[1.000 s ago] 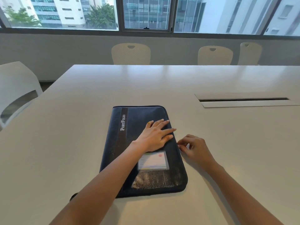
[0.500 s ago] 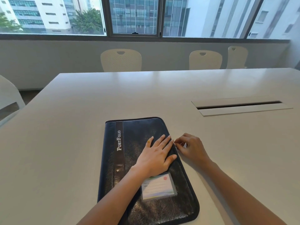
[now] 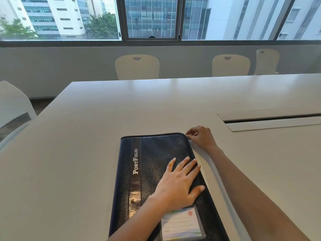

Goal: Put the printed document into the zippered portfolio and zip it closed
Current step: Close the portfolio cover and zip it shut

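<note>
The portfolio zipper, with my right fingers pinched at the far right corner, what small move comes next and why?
Probably draw the pinch around the corner and leftward along the far edge of the dark blue leather portfolio. The right hand pinches at that rounded corner while the left hand lies flat on the cover. The zipper pull itself is hidden.

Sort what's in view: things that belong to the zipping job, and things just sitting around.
Job:
- dark blue leather-look zippered portfolio
- left hand, flat on its cover
- right hand, pinching at its far right corner

Just around:
- white table
- cream plastic chairs
- cable slot in the table
</note>
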The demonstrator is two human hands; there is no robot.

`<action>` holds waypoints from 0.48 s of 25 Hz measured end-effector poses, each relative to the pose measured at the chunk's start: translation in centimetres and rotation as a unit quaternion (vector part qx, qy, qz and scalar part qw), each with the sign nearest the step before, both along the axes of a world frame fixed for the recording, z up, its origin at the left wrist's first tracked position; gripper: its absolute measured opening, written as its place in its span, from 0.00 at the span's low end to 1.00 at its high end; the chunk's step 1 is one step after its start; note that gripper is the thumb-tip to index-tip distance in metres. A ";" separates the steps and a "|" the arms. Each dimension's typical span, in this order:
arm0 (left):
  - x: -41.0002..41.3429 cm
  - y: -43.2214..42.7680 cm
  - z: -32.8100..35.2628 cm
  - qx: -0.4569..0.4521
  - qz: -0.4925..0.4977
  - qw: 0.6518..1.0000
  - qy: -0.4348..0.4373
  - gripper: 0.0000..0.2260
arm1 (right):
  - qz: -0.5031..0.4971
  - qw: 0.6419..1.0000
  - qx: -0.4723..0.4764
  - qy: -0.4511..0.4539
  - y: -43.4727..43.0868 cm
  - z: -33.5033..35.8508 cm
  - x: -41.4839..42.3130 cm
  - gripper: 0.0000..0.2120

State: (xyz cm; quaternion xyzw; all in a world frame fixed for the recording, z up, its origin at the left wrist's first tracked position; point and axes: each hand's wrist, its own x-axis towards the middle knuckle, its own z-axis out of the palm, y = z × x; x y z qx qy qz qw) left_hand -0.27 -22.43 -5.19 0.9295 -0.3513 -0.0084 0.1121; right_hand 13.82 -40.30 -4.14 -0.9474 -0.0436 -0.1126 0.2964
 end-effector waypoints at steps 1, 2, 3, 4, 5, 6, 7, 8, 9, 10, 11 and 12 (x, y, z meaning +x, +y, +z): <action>0.2 0.1 0.3 -0.025 0.004 1.000 0.011 0.29 | -0.001 0.998 0.024 0.061 -0.1 0.8 0.6 0.04; 0.6 0.2 0.6 -0.062 0.012 0.998 0.020 0.27 | -0.010 0.988 0.069 0.136 -0.2 1.7 1.3 0.03; 1.4 0.4 1.1 -0.104 0.028 0.994 0.020 0.25 | -0.027 0.970 0.122 0.209 -0.2 2.6 2.0 0.03; 2.4 0.7 1.5 -0.136 0.054 0.989 0.007 0.23 | -0.050 0.947 0.164 0.270 0.0 3.4 2.5 0.03; 3.8 1.2 1.8 -0.148 0.089 0.985 -0.015 0.22 | -0.069 0.928 0.186 0.316 0.3 4.0 2.9 0.04; 5.4 1.7 2.0 -0.141 0.132 0.980 -0.035 0.21 | -0.083 0.913 0.191 0.351 0.8 4.5 3.3 0.04; 6.9 2.4 2.0 -0.123 0.180 0.975 -0.043 0.21 | -0.094 0.903 0.184 0.378 1.3 4.8 3.5 0.04; 8.5 3.0 1.8 -0.105 0.222 0.969 -0.040 0.22 | -0.101 0.896 0.172 0.397 1.8 5.1 3.9 0.04; 9.8 3.6 1.5 -0.091 0.253 0.963 -0.031 0.22 | -0.107 0.892 0.158 0.410 2.1 5.2 4.2 0.04; 10.9 3.9 1.2 -0.081 0.273 0.958 -0.024 0.21 | -0.111 0.889 0.140 0.421 2.3 5.4 4.6 0.04; 11.6 4.1 0.9 -0.075 0.281 0.957 -0.024 0.21 | -0.113 0.887 0.122 0.431 2.5 5.5 5.0 0.04; 12.0 4.1 0.6 -0.074 0.281 0.956 -0.028 0.20 | -0.114 0.884 0.106 0.441 2.6 5.7 5.4 0.03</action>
